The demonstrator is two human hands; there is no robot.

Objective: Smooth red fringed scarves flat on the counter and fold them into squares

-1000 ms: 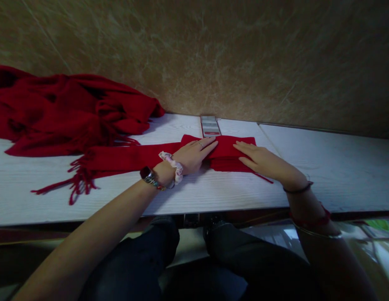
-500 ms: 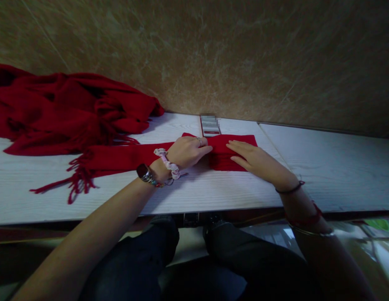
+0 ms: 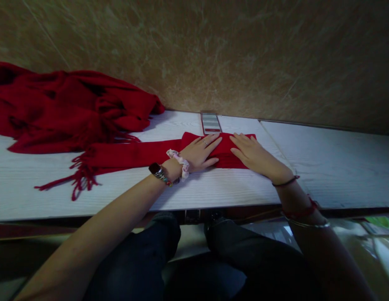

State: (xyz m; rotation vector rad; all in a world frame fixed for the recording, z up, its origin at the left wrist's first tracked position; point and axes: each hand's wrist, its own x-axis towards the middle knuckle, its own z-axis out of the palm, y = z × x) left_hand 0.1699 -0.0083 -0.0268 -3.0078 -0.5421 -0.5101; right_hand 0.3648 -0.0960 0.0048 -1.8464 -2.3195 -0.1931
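Observation:
A red scarf (image 3: 134, 154) lies lengthwise on the white wood-grain surface, its fringed end to the left. Its right part is folded over into a layered rectangle. Flat on the left side of that folded part rests my left hand (image 3: 200, 153), fingers spread, with a ring on one finger. My right hand (image 3: 252, 154) presses on the right end of the fold, its fingers stretched out and palm down. Neither hand grips the cloth. Under my palms parts of the fold are hidden.
Another heap of red fringed cloth (image 3: 69, 108) lies loosely at the back left against the marbled wall (image 3: 194, 54). Just behind the fold is a phone-like flat object (image 3: 211, 123). The white tabletop (image 3: 332, 167) extends right, past a seam; its front edge is near my legs.
My left hand has slid slightly right and its bent fingers have spread flat on the fold. My right hand has shifted a little, still flat on the scarf.

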